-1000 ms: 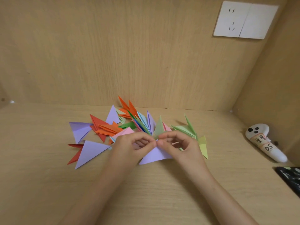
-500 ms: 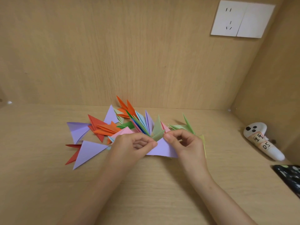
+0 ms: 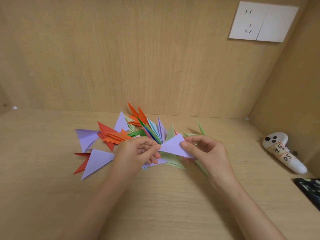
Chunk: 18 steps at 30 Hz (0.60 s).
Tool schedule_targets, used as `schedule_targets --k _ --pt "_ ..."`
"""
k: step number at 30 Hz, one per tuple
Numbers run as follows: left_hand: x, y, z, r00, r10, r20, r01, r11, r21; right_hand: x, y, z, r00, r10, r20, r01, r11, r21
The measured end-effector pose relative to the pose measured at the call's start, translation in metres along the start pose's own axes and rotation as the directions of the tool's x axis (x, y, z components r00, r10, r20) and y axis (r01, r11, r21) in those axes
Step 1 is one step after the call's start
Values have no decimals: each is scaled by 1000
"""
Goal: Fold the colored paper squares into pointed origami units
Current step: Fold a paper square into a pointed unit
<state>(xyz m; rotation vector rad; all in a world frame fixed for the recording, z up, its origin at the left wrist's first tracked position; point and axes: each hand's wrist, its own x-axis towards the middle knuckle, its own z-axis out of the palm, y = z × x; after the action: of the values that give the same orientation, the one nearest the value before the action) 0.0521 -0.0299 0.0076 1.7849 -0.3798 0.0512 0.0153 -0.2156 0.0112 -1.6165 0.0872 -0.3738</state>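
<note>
white double wall socket on back panel | white controller with taped label, far right | dark patterned object at right edge

Held paper: plain lilac.
Lilac units: the same plain lilac, darker in the creases.
Red units: deep red, plain.
Orange units: bright orange, plain.
Pale green units: light yellowish green.
Dark green unit: grass green.
Blue units: pale sky blue.
Pink units: soft pink, only edges showing.
Desk: light tan wood grain.
Back panel: matching tan wood grain.
Socket: white with dark slots.
Controller: white with three black dots; tan label with black handwriting.
Slab: black with pale green specks.
</note>
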Motion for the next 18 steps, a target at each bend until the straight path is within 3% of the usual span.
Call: schedule_targets --k 6,14,18 --pt "3 -1 -7 1000 4 9 -4 1000 2 2 3 -2 991 73 109 -72 997 -7" --pt "4 -2 -10 997 -67 25 66 997 38 5 6 -6 996 72 59 -69 997 -46" --pt "3 1 -13 996 -35 -81 42 995 85 4 9 -7 992 95 84 -88 992 -87"
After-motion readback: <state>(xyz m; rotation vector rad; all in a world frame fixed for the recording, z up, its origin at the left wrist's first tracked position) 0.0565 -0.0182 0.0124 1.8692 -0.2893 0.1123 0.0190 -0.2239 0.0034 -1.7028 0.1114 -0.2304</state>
